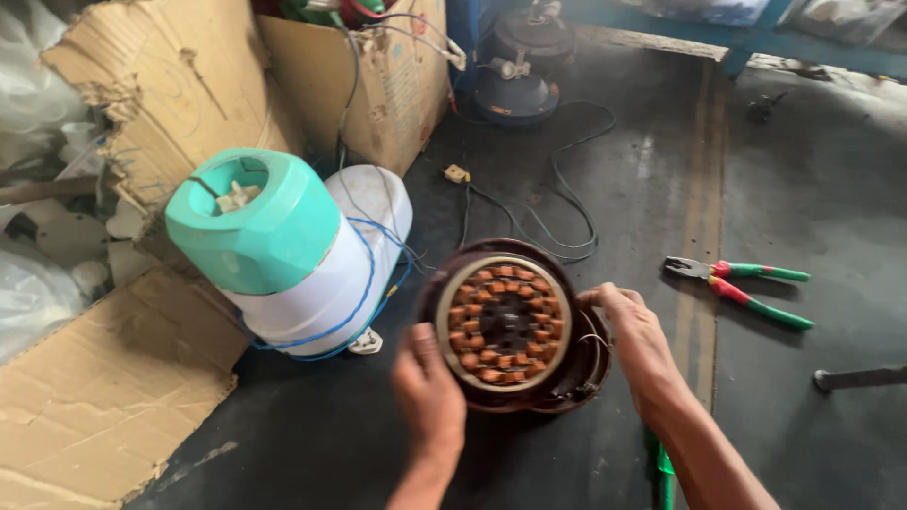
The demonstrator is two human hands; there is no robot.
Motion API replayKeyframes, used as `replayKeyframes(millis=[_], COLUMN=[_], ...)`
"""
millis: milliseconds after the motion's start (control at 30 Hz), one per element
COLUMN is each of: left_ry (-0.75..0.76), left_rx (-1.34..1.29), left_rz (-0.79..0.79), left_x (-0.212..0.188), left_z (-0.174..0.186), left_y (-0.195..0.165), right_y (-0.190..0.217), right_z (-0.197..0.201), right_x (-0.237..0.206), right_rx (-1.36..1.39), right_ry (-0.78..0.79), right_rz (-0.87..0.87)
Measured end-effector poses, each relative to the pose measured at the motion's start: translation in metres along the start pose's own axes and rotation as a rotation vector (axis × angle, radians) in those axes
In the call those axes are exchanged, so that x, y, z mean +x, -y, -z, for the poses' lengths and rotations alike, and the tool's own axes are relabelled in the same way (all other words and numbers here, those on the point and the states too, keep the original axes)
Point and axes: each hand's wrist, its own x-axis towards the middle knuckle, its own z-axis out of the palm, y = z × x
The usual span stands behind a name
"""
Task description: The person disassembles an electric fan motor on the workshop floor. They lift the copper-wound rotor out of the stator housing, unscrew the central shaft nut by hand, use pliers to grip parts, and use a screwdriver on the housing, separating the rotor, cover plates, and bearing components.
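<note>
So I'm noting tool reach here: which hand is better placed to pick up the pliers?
Probably the right hand: the pliers lie on the floor on its side, while the left hand grips the far rim of the motor stator.

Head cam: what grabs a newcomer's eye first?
The round motor stator with copper-coloured coils, centre frame, held on the dark floor between the left hand and right hand. Left of it lies a white-and-teal appliance housing trailing blue wires; red-and-green pliers lie right.

Your left hand [430,392] curls its fingers inward (thumb up top), and your right hand [635,332] bends its fingers too.
</note>
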Motion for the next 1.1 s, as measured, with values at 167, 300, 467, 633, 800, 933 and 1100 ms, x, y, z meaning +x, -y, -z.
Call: replayKeyframes(millis=[167,300,467,633,800,933,1100], left_ry=[-0.133,-0.143,-0.191,-0.149,-0.079,-0.033,-0.026], left_rx=[0.019,0.132,0.194,0.239,0.256,0.318,0.332], left_rz=[-0.131,-0.048,-0.082,-0.09,-0.077,-0.238,-0.166], left_x=[0.01,0.014,0.017,0.019,0.014,0.014,0.021], left_z=[0.058,0.076,0.073,0.075,0.068,0.063,0.062], left_y=[-0.009,-0.009,0.002,0.007,0.011,0.017,0.026], right_y=[-0.018,-0.03,-0.035,-0.051,-0.085,-0.091,-0.058], right_z=[0.005,-0.005,-0.005,0.019,0.052,0.074,0.082], right_x=[-0.007,-0.011,-0.001,0.009,0.022,0.024,-0.006], right_rx=[-0.496,-0.412,-0.351,-0.372,-0.142,0.104,-0.407], right_ry=[-0.08,-0.042,-0.203,-0.38,-0.578,-0.498,-0.556], right_rz=[-0.305,-0.435,-0.474,-0.407,-0.514,-0.527,-0.375])
